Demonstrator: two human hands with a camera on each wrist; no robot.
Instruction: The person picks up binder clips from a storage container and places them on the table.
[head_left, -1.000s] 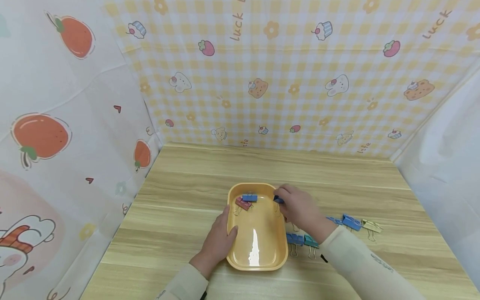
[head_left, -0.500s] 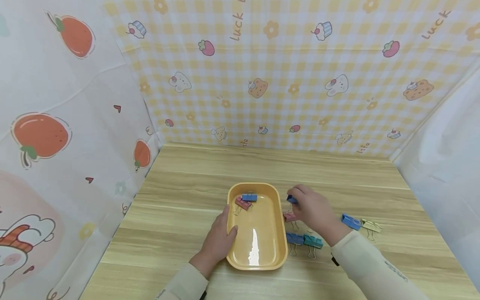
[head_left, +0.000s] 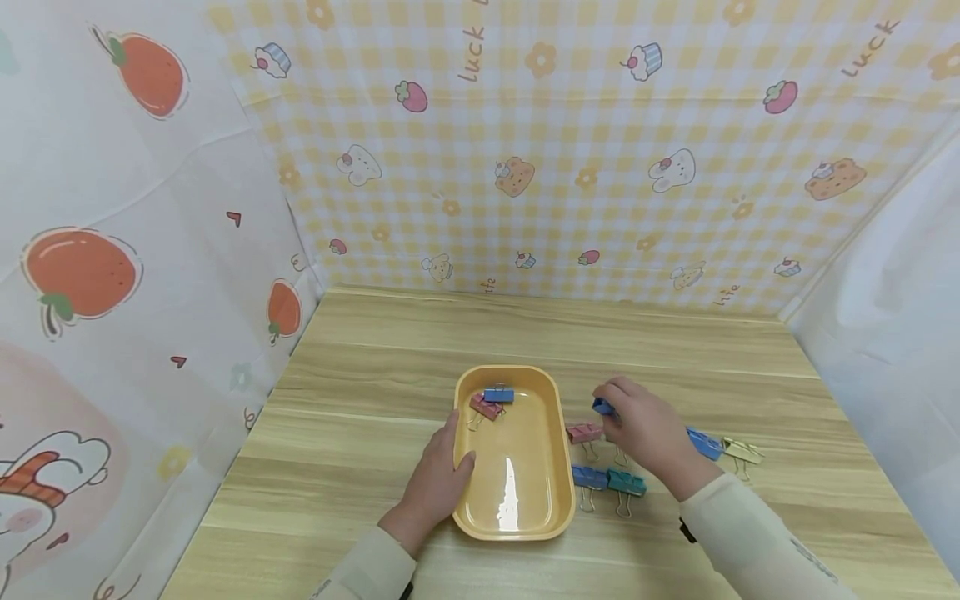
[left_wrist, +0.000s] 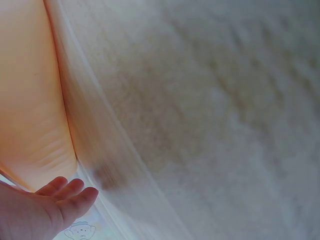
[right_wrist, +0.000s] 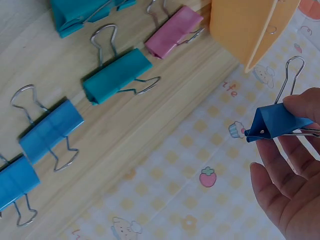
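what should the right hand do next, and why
Probably lower the held blue clip to the table, beside the front row's teal clip: the right hand has carried it away from the tray, and other clips lie there in rows.

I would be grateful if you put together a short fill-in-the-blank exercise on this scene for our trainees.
1. The right hand holds a binder clip whose body is ____.
2. In the head view, the left hand touches the ____ side of the tray.
3. In the head view, the clip farthest right on the tabletop is ____.
4. The word printed near the top of the checked cloth is ____.

Missing words: blue; left; yellow; luck.
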